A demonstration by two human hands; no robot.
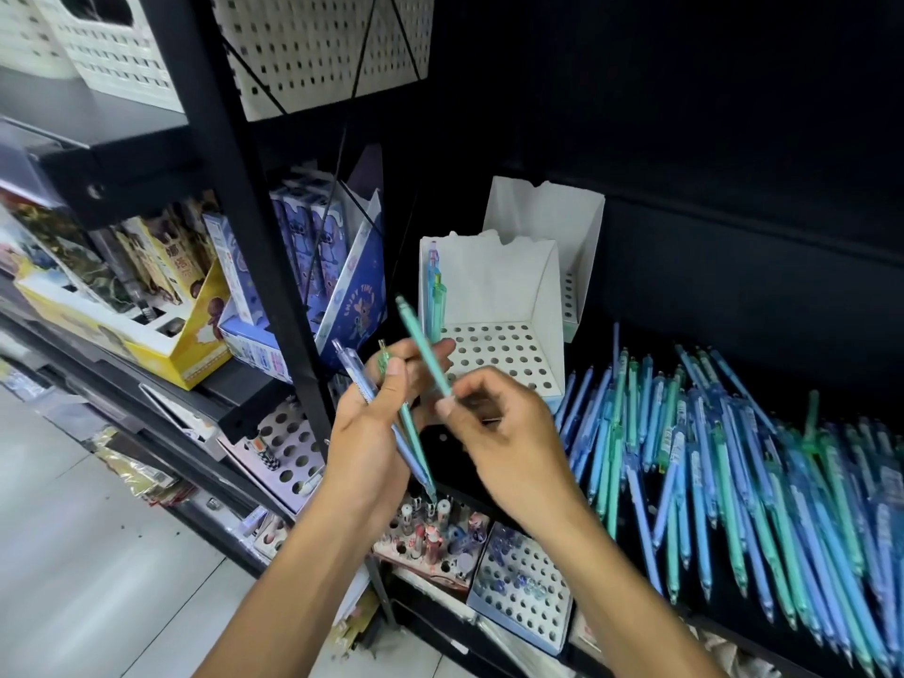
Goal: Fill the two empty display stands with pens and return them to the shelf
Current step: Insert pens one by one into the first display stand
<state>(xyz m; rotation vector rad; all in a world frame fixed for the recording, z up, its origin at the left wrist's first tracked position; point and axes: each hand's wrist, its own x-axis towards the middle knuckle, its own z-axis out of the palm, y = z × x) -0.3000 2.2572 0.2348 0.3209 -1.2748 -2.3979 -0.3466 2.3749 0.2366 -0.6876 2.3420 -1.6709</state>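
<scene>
Two white cardboard display stands sit on the dark shelf. The nearer stand (494, 286) has a perforated base and two pens (434, 296) upright in its back left corner. The second stand (548, 217) is behind it to the right. My left hand (372, 433) grips a blue pen and a green pen (411, 433) in front of the nearer stand. My right hand (508, 433) pinches a teal pen (423, 347) near its tip, clicker end pointing up and left. A big heap of blue and green pens (724, 462) lies on the shelf to the right.
A black shelf upright (274, 266) stands left of the stands. Boxed stationery (313, 247) fills the neighbouring shelf. Below the hands, lower shelves hold other perforated stands (523, 594) with pens and markers. White baskets (323, 46) sit above. Tiled floor (88, 555) lies lower left.
</scene>
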